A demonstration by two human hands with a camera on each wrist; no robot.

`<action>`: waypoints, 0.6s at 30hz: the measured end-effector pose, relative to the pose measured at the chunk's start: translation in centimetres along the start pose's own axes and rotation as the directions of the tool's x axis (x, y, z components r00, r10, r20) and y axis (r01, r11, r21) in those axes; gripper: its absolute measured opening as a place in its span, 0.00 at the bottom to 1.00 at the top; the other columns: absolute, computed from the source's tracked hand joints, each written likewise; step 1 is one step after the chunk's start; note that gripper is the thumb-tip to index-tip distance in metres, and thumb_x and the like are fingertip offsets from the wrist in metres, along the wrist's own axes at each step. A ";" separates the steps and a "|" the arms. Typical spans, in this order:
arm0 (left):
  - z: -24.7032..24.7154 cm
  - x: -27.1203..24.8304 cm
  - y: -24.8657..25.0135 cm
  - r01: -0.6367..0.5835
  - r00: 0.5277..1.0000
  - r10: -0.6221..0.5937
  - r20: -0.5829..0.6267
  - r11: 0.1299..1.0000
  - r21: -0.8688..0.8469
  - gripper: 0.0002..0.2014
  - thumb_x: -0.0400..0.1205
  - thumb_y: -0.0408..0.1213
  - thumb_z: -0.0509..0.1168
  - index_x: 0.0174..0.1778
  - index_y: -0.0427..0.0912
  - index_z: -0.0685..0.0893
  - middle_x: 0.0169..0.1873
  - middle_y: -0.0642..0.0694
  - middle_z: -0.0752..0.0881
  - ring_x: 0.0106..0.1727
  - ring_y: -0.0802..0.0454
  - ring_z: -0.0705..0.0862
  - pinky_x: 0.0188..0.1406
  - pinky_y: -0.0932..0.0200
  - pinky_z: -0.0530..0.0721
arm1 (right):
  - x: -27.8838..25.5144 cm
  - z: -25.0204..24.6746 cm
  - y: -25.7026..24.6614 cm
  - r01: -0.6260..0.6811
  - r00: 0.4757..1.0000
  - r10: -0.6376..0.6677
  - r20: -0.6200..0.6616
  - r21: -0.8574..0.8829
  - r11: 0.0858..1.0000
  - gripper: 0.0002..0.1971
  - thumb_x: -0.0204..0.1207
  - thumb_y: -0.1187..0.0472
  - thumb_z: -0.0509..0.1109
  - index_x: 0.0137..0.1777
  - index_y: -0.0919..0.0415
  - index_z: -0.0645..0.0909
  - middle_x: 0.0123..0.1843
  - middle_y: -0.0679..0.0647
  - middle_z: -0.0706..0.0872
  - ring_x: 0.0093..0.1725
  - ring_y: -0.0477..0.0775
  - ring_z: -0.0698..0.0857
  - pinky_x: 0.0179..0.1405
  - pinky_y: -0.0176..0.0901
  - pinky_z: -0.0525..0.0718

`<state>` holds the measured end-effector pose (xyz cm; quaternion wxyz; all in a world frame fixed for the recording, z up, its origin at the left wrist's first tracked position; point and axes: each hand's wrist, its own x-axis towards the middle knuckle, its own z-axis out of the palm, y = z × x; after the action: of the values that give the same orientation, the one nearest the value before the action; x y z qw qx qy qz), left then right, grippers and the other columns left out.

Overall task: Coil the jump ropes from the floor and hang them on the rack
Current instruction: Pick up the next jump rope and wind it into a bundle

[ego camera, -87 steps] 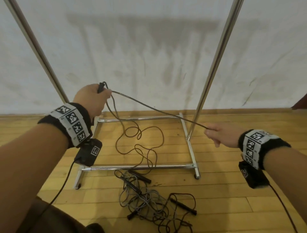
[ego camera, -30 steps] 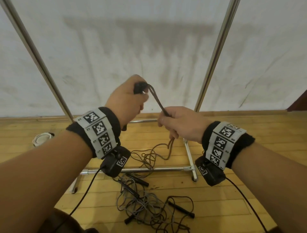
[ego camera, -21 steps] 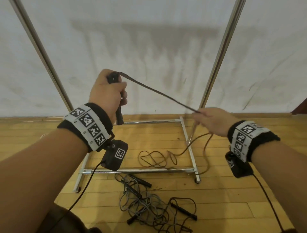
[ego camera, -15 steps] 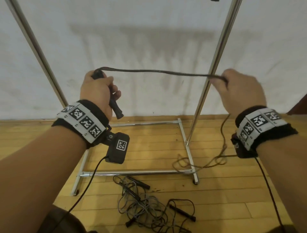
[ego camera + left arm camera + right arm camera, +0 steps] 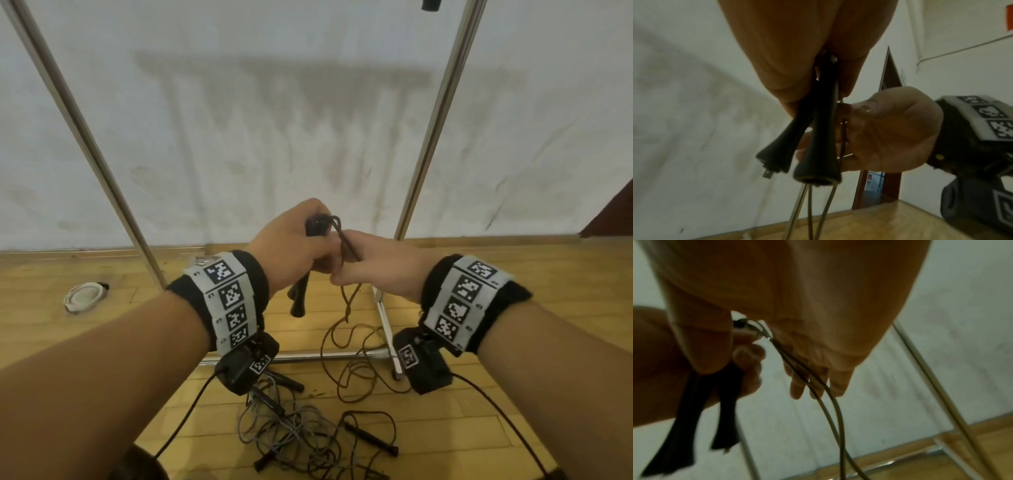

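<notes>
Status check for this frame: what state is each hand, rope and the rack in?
Left hand: grips two black handles.
Right hand: pinches brown rope.
Brown rope: partly gathered, rest trails on floor.
Rope pile: tangled on floor.
Rack: upright.

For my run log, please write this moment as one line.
left hand: grips both black handles | right hand: pinches brown rope beside them | rope tail: on floor | rack: behind

Black handles, brown rope, checkered black-and-white wristbands.
</notes>
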<state>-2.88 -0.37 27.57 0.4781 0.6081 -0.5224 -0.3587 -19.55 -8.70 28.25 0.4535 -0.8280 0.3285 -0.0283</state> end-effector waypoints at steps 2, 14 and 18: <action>0.2 0.0 0.5 -0.019 1.000 0.019 -0.001 1.000 0.025 0.08 0.82 0.37 0.72 0.43 0.57 0.85 0.35 0.50 0.90 0.42 0.42 0.94 0.53 0.34 0.94 | 0.0 1.1 -0.6 0.014 0.998 -0.010 -0.059 0.073 0.997 0.19 0.75 0.59 0.77 0.66 0.54 0.83 0.62 0.54 0.90 0.65 0.55 0.86 0.74 0.62 0.78; -1.4 1.2 1.5 -0.081 0.961 -0.087 -0.262 0.818 -0.569 0.05 0.86 0.27 0.64 0.53 0.39 0.82 0.33 0.44 0.88 0.38 0.42 0.91 0.50 0.44 0.93 | 0.3 4.0 -2.0 -0.130 0.962 0.254 -0.098 0.653 0.746 0.24 0.87 0.40 0.63 0.60 0.60 0.87 0.52 0.65 0.93 0.36 0.59 0.89 0.49 0.57 0.92; -0.8 1.6 2.5 -0.136 0.943 -0.130 -0.307 0.691 -0.710 0.05 0.90 0.30 0.63 0.59 0.40 0.82 0.36 0.42 0.87 0.38 0.43 0.89 0.51 0.44 0.93 | 0.3 4.7 -2.7 -0.186 0.974 0.217 0.069 0.791 0.583 0.33 0.88 0.36 0.55 0.67 0.67 0.82 0.50 0.67 0.93 0.42 0.65 0.91 0.48 0.57 0.91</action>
<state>-2.56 -1.79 30.26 0.7601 0.4217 -0.2515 -0.4257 -16.29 -4.44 27.47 0.7669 -0.4983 0.3817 -0.1338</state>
